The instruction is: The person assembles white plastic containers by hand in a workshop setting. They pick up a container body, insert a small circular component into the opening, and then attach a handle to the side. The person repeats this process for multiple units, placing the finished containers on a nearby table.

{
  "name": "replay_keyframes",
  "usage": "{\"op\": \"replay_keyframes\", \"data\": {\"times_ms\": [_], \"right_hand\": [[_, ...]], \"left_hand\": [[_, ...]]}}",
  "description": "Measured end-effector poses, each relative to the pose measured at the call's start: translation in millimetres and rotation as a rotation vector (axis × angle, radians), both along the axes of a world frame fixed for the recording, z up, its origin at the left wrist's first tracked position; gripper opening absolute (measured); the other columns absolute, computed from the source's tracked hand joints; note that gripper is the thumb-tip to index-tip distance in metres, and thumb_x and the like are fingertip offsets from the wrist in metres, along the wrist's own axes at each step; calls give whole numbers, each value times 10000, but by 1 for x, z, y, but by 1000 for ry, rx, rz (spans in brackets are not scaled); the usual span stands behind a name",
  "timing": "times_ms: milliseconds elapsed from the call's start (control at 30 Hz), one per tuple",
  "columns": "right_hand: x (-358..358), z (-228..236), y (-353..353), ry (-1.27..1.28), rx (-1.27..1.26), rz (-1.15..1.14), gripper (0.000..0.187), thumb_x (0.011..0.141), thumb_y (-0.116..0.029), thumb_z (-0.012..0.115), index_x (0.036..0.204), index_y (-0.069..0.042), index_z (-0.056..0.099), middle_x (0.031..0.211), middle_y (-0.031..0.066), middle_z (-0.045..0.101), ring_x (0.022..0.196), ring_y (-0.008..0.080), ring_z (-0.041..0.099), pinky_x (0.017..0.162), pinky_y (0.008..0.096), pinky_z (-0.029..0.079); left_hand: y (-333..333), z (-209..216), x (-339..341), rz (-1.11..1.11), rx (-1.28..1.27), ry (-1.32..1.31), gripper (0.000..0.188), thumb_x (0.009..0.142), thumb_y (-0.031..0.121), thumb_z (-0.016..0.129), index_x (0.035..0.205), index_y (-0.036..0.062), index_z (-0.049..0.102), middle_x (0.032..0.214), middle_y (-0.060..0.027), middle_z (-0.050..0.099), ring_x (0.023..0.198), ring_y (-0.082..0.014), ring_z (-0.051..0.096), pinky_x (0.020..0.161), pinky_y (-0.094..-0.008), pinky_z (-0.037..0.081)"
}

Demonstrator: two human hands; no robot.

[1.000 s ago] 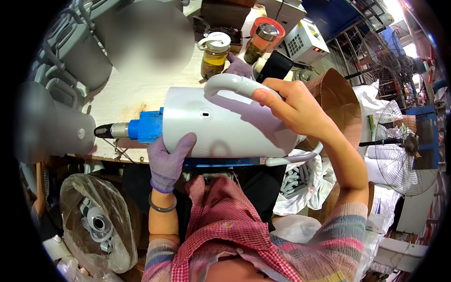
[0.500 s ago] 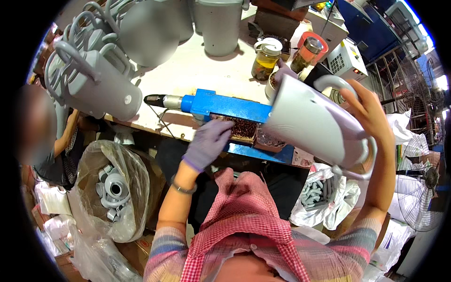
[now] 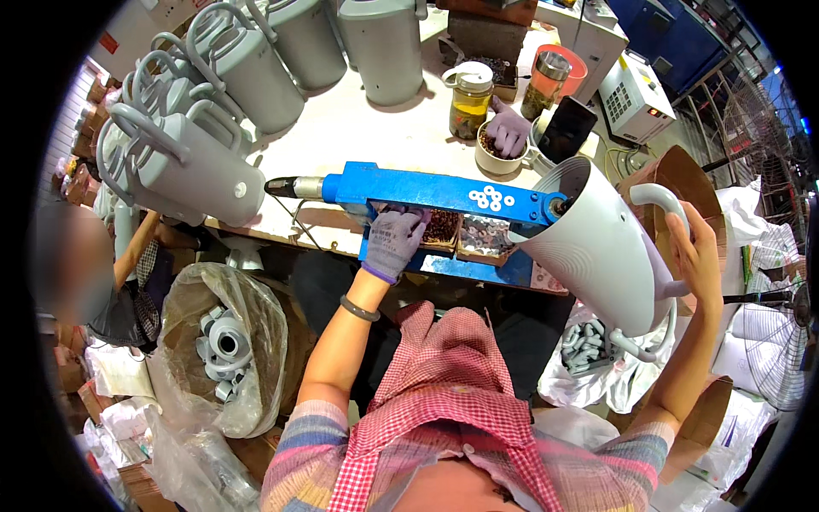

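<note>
My right hand [image 3: 701, 243], bare, grips a curved handle of a tall grey plastic watering can [image 3: 597, 256]. The can lies tilted on its side, its open mouth around the right end of a blue metal arm [image 3: 409, 187]. My left hand [image 3: 397, 237] wears a purple-grey glove and dips its bent fingers into a tray under that arm. Its fingertips are partly hidden, and what they pinch, if anything, does not show. Beside it are one compartment of dark small parts [image 3: 442, 227] and another of shiny small metal pieces [image 3: 485, 236].
Several grey cans [image 3: 196, 162] crowd the table's left and back. Behind the blue arm stand a lidded jar [image 3: 470, 109], a cup [image 3: 497, 162] with a glove over it, and a phone [image 3: 566, 128]. Bags of grey parts [image 3: 223, 346] hang below, and another person sits at left.
The watering can has moved down and right, its mouth now around the arm's end. My left hand has reached farther under the blue arm into the tray.
</note>
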State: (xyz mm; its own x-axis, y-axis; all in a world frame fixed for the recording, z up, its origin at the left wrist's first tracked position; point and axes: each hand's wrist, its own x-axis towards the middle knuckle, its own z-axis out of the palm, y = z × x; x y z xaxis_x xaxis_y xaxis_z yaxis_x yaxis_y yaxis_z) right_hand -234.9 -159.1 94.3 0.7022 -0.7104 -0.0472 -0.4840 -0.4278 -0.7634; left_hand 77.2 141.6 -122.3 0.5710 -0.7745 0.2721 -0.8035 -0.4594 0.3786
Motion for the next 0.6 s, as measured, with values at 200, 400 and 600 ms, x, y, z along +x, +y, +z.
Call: {"op": "replay_keyframes", "data": {"times_ms": [200, 400, 600], "right_hand": [[-20, -22, -5, -93, -5, 13, 236, 963, -219, 624, 1094, -23, 638, 707, -71, 464, 585, 21, 369, 509, 211, 295], [-28, -38, -16, -110, 95, -7, 249, 929, -198, 650, 1099, -16, 645, 703, -58, 474, 601, 33, 399, 529, 217, 327], [-47, -56, -24, -105, 133, -46, 275, 901, -190, 675, 1111, -12, 659, 729, -50, 511, 613, 41, 403, 550, 222, 333]], "left_hand": [[3, 77, -39, -4, -377, 624, 173, 908, 155, 681, 893, -14, 714, 815, -72, 715, 728, -115, 657, 654, -244, 513], [-40, 147, -50, -250, -374, 1032, 97, 878, 86, 687, 865, -7, 714, 775, -33, 697, 659, -63, 621, 605, -204, 512], [-90, 146, -50, -440, -157, 938, 121, 870, 81, 706, 950, -5, 677, 792, -23, 681, 652, -56, 617, 583, -190, 510]]}}
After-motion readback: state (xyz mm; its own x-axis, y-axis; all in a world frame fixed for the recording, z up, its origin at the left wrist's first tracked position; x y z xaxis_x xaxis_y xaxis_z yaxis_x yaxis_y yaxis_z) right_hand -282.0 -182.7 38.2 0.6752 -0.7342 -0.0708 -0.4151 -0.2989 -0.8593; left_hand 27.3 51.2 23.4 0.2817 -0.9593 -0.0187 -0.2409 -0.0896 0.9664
